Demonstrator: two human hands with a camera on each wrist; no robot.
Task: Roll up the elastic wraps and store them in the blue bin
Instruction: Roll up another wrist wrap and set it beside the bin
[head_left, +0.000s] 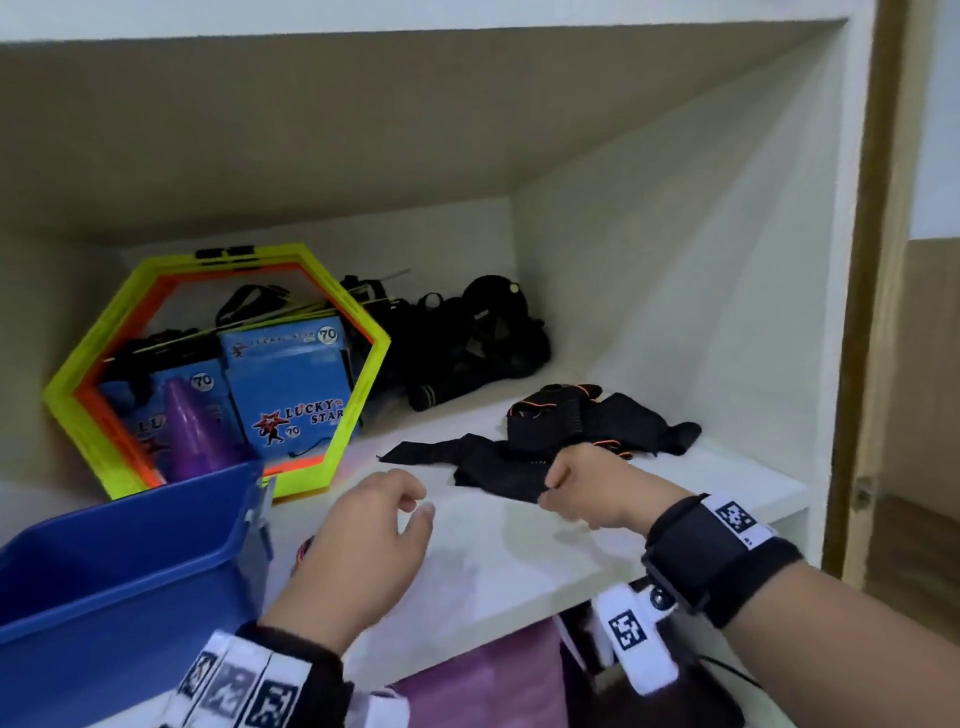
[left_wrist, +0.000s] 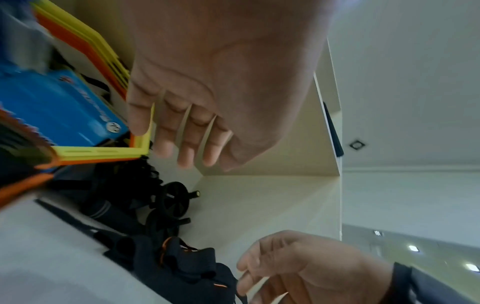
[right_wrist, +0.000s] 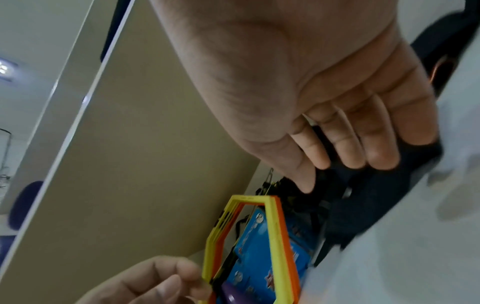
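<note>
A loose heap of black elastic wraps with orange trim lies on the white shelf, right of centre. My right hand pinches the near edge of one wrap between thumb and fingers; in the right wrist view the fingers curl over the dark cloth. My left hand hovers just above the shelf, left of the heap, fingers relaxed and holding nothing; the left wrist view shows these fingers loose, with the wraps below. The blue bin stands at the front left, its inside hidden.
Yellow and orange hexagon rings lean at the back left, around blue boxes and purple cones. Black straps and gear fill the back middle. The cabinet wall closes the right side. Purple cloth shows below the shelf.
</note>
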